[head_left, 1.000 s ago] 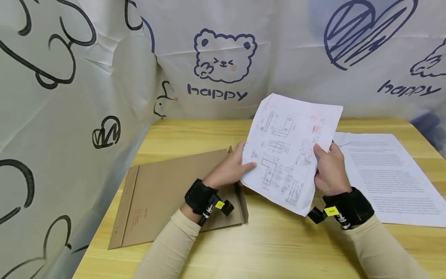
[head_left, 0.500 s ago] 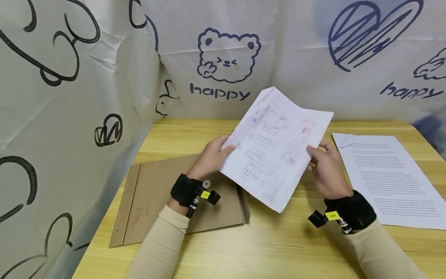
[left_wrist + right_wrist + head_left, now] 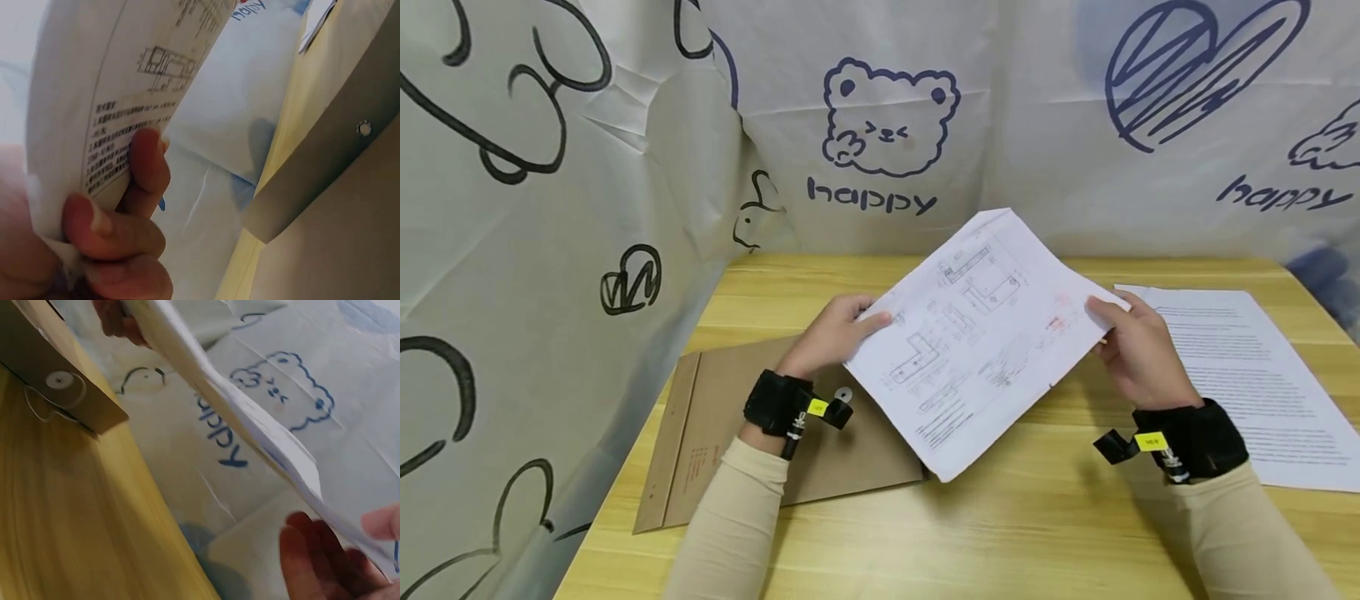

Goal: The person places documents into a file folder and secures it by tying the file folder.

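Observation:
A stack of paper sheets printed with technical drawings is held up above the table, turned at a slant, one corner toward the person. My left hand grips its left edge, thumb on top; in the left wrist view the fingers curl round the underside of the paper. The right hand pinches the right corner, its thumb on the printed face. From the right wrist the stack appears edge-on, several sheets thick, between thumb and fingers. A brown kraft document envelope lies under the left forearm, partly hidden.
Another printed text document lies on the right of the wooden table, partly behind the right hand. The envelope has a round button with string. A white sheet with drawings hangs behind the table.
The stack has turned clockwise and tilted flatter. My left hand moved left with it, and the right hand shifted its grip along the edge to the right corner.

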### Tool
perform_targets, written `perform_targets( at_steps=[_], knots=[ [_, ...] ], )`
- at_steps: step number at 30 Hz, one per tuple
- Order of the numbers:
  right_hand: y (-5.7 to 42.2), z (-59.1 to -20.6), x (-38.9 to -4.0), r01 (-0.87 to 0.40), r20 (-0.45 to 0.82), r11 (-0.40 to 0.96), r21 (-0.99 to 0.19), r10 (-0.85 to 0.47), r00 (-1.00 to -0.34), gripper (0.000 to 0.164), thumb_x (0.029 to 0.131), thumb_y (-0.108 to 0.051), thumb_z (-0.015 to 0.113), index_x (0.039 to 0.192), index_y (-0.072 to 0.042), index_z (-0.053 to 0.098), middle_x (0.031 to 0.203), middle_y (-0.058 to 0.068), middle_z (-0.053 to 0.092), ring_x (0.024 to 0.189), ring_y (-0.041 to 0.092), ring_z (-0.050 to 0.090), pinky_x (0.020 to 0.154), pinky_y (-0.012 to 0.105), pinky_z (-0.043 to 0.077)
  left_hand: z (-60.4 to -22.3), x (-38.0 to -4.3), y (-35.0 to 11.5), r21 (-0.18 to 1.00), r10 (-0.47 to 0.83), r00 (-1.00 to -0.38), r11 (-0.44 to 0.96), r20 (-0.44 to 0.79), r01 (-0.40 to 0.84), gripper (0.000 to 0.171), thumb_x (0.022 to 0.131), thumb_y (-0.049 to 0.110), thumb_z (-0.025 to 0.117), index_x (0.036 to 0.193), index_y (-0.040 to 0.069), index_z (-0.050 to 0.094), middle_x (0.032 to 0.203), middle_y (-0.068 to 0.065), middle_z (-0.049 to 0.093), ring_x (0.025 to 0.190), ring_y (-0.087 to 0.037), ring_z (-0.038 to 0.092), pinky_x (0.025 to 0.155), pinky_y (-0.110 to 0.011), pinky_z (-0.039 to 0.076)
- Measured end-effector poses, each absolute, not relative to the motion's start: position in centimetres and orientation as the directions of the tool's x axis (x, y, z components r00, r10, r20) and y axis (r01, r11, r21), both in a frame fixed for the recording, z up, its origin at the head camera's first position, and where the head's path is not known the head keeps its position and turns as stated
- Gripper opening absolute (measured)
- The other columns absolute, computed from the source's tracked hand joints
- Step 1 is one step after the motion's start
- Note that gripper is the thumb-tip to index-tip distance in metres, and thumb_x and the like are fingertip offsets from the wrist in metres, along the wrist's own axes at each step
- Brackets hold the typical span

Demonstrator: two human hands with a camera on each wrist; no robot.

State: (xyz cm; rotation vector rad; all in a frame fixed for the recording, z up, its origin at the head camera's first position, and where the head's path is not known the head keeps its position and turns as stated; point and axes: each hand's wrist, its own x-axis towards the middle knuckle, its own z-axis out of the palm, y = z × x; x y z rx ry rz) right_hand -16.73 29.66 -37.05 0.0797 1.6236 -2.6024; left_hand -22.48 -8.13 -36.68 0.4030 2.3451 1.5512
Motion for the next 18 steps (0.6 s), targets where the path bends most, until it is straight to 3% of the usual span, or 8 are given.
perform_targets(
  at_steps=[8, 18],
  knots=[
    [31.6, -36.7, -17.5, 0.135, -0.106, -0.236, -0.962, -0.13, -0.986, 0.018, 0.102, -0.017, 0.061, 0.119, -0.015, 0.064, 0.105, -0.005, 0.071, 0.084, 0.01, 0.071, 0.067, 0.024, 0.057, -36.6, -22.8, -8.9, 0.915, 0.454, -0.883, 0.395, -0.123, 0.076, 0.024, 0.103, 0.023, 0.059, 0.117, 0.007, 0.069, 0.093, -0.013, 0.075, 0.07, -0.027, 0.074, 0.06, -0.038, 0.06],
    [31.1, -36.9, -17.5, 0.211, -0.197, -0.018, -0.977, -0.293, -0.936, 0.036, 0.103, -0.015, 0.058, 0.137, -0.02, 0.047, 0.106, -0.005, 0.076, 0.087, 0.016, 0.075, 0.069, 0.036, 0.062, -36.6, -22.7, -9.5, 0.922, 0.51, -0.846, 0.382, -0.156, 0.06, 0.023, 0.103, 0.022, 0.06, 0.116, 0.007, 0.071, 0.097, -0.013, 0.077, 0.074, -0.03, 0.076, 0.064, -0.042, 0.062]
  ],
)
